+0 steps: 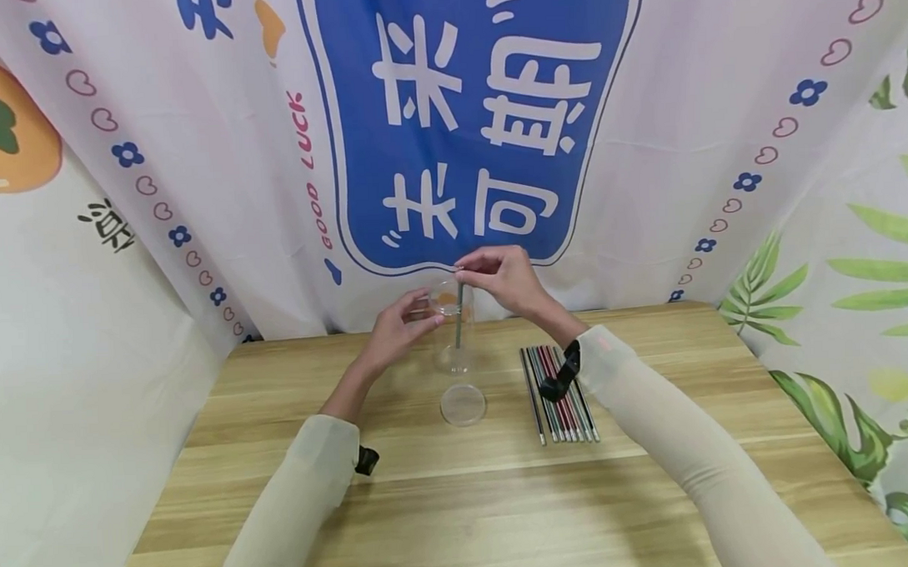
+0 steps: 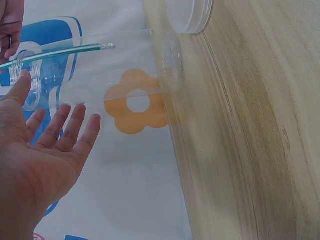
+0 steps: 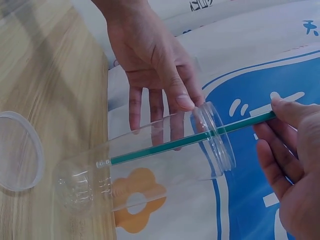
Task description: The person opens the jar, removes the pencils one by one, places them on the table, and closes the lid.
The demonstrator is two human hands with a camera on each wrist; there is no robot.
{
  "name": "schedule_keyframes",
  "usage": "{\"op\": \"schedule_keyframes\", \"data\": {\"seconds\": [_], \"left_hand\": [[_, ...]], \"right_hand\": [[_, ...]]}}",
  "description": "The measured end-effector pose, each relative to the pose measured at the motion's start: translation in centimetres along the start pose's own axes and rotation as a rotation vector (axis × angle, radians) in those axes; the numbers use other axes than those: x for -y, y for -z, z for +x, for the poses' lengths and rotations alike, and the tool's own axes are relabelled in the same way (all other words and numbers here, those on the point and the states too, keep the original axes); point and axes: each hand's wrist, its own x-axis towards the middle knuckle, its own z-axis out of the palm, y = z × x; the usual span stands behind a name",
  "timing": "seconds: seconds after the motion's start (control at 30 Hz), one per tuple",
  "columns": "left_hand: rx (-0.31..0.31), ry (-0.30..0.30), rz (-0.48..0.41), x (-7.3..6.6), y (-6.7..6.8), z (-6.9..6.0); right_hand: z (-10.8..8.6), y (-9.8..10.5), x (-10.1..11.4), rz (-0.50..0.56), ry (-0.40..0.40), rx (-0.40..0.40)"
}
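A tall clear jar (image 1: 467, 337) with a threaded mouth stands upright near the back of the table, its lid off. My left hand (image 1: 398, 329) holds it near the mouth, thumb on the near side at the rim and fingers spread along the other side. Between thumb and fingertips, my right hand (image 1: 511, 280) pinches a green pencil (image 3: 165, 147) by its upper end. The pencil slants down through the mouth, its metal-tipped end inside the jar, above the bottom. A round clear lid (image 1: 462, 405) lies on the table in front of the jar.
Under the right forearm, several pencils (image 1: 556, 413) in dark, red and grey-green lie side by side on the wooden table (image 1: 446, 501). A printed white curtain (image 1: 611, 253) hangs close behind the jar, at the table's back edge.
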Motion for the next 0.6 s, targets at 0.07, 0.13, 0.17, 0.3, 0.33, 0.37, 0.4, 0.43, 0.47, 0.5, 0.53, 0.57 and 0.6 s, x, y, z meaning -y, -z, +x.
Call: {"op": "schedule_keyframes", "data": {"seconds": [0.07, 0.13, 0.17, 0.3, 0.33, 0.37, 0.4, 0.43, 0.47, 0.5, 0.53, 0.57, 0.6], "left_hand": [[0.001, 0.001, -0.002, 0.0, 0.0, 0.1], [0.003, -0.002, -0.007, 0.0, 0.0, 0.2], [0.005, -0.002, -0.007, 0.0, 0.0, 0.2], [0.006, -0.004, -0.011, 0.0, 0.0, 0.1], [0.007, -0.005, -0.012, 0.0, 0.0, 0.1], [0.006, -0.006, -0.012, 0.0, 0.0, 0.1], [0.005, -0.008, -0.012, 0.0, 0.0, 0.1], [0.004, -0.009, -0.013, 0.0, 0.0, 0.2], [0.005, -0.011, -0.014, 0.1, 0.0, 0.2], [0.005, -0.014, -0.014, 0.1, 0.0, 0.2], [0.005, -0.016, -0.011, 0.1, 0.0, 0.2], [0.004, -0.017, -0.010, 0.1, 0.0, 0.1], [0.003, -0.017, -0.009, 0.2, 0.0, 0.1]], "right_hand": [[0.0, 0.2, 0.1, 0.008, 0.006, -0.009], [0.1, 0.4, 0.2, 0.027, 0.007, -0.013], [0.1, 0.5, 0.3, 0.037, 0.004, -0.013], [0.1, 0.9, 0.5, 0.076, -0.025, -0.006], [0.1, 1.0, 0.6, 0.077, -0.033, -0.005], [0.1, 1.1, 0.6, 0.084, -0.042, -0.003], [0.0, 1.1, 0.6, 0.088, -0.049, -0.003], [0.0, 1.2, 0.7, 0.093, -0.054, -0.001], [0.0, 1.2, 0.7, 0.100, -0.060, 0.000], [-0.1, 1.3, 0.7, 0.109, -0.066, 0.003], [-0.1, 1.3, 0.8, 0.117, -0.071, 0.005], [-0.1, 1.4, 0.8, 0.125, -0.074, 0.004], [-0.2, 1.5, 0.9, 0.130, -0.074, 0.003]]}}
